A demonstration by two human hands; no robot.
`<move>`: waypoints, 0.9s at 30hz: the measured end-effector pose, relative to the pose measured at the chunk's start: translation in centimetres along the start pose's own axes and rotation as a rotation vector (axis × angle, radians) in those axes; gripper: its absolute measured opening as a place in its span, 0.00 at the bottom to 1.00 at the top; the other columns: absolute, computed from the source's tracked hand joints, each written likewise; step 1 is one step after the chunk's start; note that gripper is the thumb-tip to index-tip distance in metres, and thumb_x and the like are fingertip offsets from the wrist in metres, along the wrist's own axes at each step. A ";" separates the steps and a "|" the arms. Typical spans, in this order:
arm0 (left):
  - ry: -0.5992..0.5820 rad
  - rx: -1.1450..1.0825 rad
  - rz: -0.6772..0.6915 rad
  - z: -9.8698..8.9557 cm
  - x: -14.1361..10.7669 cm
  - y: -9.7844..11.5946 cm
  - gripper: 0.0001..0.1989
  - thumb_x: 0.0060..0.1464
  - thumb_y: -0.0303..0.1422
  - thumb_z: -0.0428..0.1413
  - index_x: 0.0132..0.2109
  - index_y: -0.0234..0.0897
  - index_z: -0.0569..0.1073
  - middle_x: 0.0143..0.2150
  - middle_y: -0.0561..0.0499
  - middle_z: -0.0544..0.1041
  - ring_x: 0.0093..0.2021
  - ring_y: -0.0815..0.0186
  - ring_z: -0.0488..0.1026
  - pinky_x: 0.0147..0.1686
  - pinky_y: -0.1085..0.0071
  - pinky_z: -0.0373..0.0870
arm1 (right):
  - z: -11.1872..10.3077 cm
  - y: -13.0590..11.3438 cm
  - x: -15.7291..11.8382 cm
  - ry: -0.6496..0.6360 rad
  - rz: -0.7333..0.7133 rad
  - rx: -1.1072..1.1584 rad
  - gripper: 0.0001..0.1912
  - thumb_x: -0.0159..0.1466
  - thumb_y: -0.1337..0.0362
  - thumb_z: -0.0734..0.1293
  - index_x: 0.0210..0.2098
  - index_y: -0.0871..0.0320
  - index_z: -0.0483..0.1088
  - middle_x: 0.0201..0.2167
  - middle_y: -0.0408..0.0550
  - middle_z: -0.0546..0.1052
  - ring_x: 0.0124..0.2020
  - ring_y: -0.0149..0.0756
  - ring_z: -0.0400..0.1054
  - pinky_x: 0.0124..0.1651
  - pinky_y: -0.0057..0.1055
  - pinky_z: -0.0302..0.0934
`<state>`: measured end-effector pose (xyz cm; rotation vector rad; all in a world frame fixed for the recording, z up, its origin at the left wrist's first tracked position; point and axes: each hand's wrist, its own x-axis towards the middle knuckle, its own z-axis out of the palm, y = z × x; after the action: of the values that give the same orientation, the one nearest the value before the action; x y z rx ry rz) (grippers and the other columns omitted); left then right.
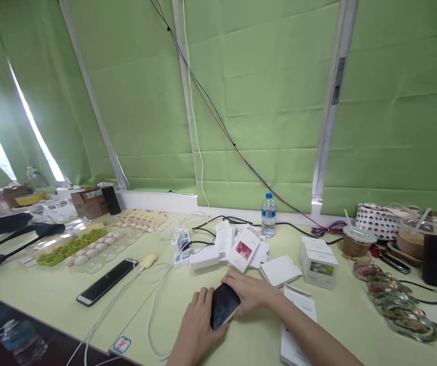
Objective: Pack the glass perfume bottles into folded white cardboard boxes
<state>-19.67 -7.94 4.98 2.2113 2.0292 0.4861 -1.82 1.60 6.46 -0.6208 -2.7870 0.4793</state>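
A dark-faced smartphone [224, 306] is held low over the near middle of the table. My left hand [200, 323] wraps its left side, fingers and thumb curled round the edge. On the other side my right hand [249, 292] grips the phone's upper right edge. Just beyond the hands lies a white box with a pink flower picture [243, 249], leaning on other white boxes. A flat white box [280, 271] is right of it, and another white box [301, 305] lies partly under my right forearm.
A second phone [107, 282] lies at left beside a charger [149, 261] and white cables. Farther back are a power strip [181, 247], a water bottle [268, 216] and egg trays [89, 249]. White boxes [318, 263], a drink cup [359, 240] and several clear packets [397, 302] stand right.
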 end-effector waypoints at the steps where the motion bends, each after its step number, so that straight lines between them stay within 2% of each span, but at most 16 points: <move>1: 0.008 -0.005 0.002 0.1 0.0 0.0 0.28 0.44 0.35 0.54 0.54 0.34 0.65 0.49 0.42 0.70 0.49 0.52 0.65 0.52 0.60 0.61 | 0.0 0.0 0.0 0.001 0.000 -0.004 0.38 0.46 0.59 0.74 0.54 0.59 0.61 0.47 0.52 0.67 0.44 0.44 0.67 0.43 0.34 0.64; 10: -0.024 -0.014 -0.045 -0.5 -0.1 0.8 0.29 0.45 0.34 0.53 0.57 0.33 0.64 0.52 0.42 0.69 0.52 0.52 0.64 0.50 0.63 0.63 | 0.2 0.2 -0.2 0.010 0.042 0.050 0.39 0.46 0.58 0.75 0.55 0.56 0.60 0.48 0.51 0.67 0.47 0.45 0.67 0.47 0.35 0.63; 15: -0.004 -0.009 -0.046 -0.6 0.2 0.7 0.29 0.43 0.33 0.55 0.55 0.35 0.64 0.51 0.42 0.69 0.52 0.52 0.64 0.50 0.62 0.64 | 0.8 0.7 -0.5 -0.020 0.120 0.166 0.50 0.46 0.60 0.75 0.64 0.55 0.52 0.59 0.55 0.62 0.57 0.50 0.61 0.55 0.39 0.58; 18: 0.079 0.000 -0.064 -0.3 0.6 0.3 0.29 0.42 0.33 0.56 0.54 0.33 0.64 0.51 0.42 0.69 0.52 0.52 0.64 0.51 0.60 0.63 | 0.6 1.3 -1.5 0.009 0.256 0.345 0.55 0.43 0.62 0.77 0.66 0.51 0.49 0.66 0.51 0.54 0.64 0.53 0.51 0.62 0.41 0.49; 21: 0.214 -0.007 -0.068 0.0 1.1 -0.4 0.28 0.46 0.36 0.54 0.55 0.34 0.62 0.51 0.42 0.69 0.51 0.51 0.64 0.50 0.59 0.65 | 0.2 1.4 -2.8 0.120 0.435 0.551 0.49 0.45 0.62 0.76 0.64 0.50 0.56 0.66 0.49 0.56 0.65 0.54 0.49 0.64 0.44 0.44; 24: 0.302 -0.003 -0.076 0.1 1.7 -0.8 0.27 0.48 0.38 0.54 0.55 0.36 0.61 0.50 0.43 0.69 0.50 0.51 0.65 0.47 0.58 0.66 | 0.9 0.0 -3.3 0.189 0.530 0.661 0.35 0.52 0.60 0.70 0.58 0.57 0.64 0.59 0.55 0.66 0.57 0.53 0.61 0.57 0.44 0.54; 27: 0.318 0.010 -0.080 0.1 2.3 -0.6 0.26 0.48 0.37 0.54 0.54 0.35 0.62 0.49 0.43 0.69 0.48 0.52 0.65 0.46 0.59 0.67 | 3.0 -2.7 -2.2 0.226 0.560 0.820 0.24 0.58 0.60 0.62 0.53 0.59 0.66 0.51 0.55 0.72 0.46 0.43 0.70 0.43 0.35 0.63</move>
<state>-20.05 -5.62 5.12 2.1632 2.2606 0.8693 -1.76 -2.52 4.32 -1.1203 -1.9039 1.4387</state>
